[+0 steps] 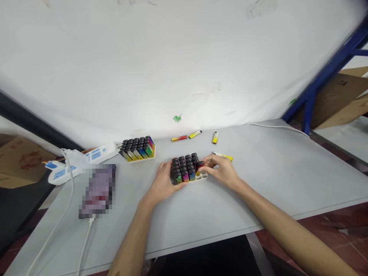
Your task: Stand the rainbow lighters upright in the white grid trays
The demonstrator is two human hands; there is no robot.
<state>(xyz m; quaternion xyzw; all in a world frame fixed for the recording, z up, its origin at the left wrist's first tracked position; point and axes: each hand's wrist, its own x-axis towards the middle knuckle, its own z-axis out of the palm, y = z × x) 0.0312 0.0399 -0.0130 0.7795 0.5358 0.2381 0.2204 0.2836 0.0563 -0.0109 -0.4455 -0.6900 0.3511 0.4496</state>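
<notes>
A white tray (204, 176) holds several upright lighters (185, 176) with black tops; a few holes at its right front corner show bare. My left hand (166, 181) is wrapped round the tray's left side, fingers at the back and thumb along the front edge. At the right side of the tray, my right hand (221, 168) pinches a red lighter (200, 164) between thumb and fingers, over the holes. Behind that hand a yellow and white lighter (224, 156) lies flat, partly covered by the fingers.
A second full tray of lighters (138, 148) stands at the back left. Loose lighters (179, 138) lie near the wall. On the left are a power strip (99, 153), a pixelated phone (98, 191) and white cables (70, 191). A blue metal frame (309, 107) rises at the right.
</notes>
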